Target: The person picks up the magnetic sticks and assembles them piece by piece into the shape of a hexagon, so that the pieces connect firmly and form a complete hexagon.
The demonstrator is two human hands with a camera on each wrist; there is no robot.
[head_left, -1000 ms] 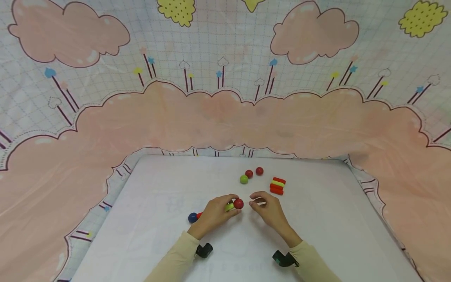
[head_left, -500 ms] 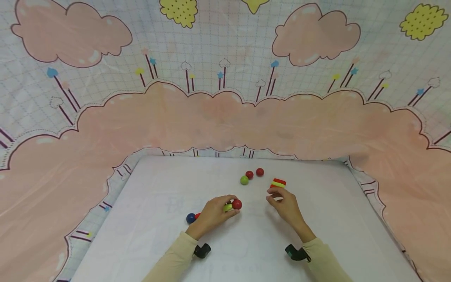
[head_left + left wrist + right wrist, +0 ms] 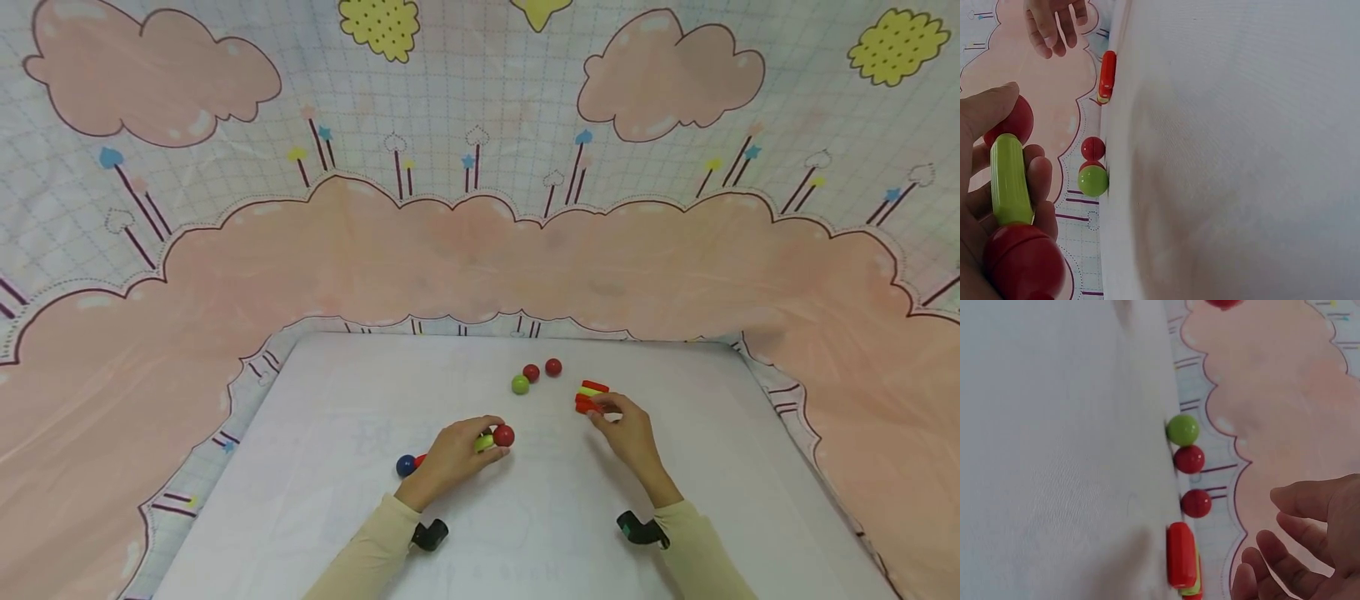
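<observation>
Left grip (image 3: pixel 452 452) clasps a red, lime and blue chain (image 3: pixel 486 443) of plastic-looking balls and rods over the white worktop (image 3: pixel 525 533), left of centre; right grip (image 3: pixel 632 435), fingers loose, nothing held, hovers by a row of short red and lime rods (image 3: pixel 583 399) at right. Looks like piece-picking, calling for a pinch on one rod. Right-wrist view shows a gap between fingers and rods that head view masks; only head view has the chain's blue ball (image 3: pixel 406 466).
</observation>
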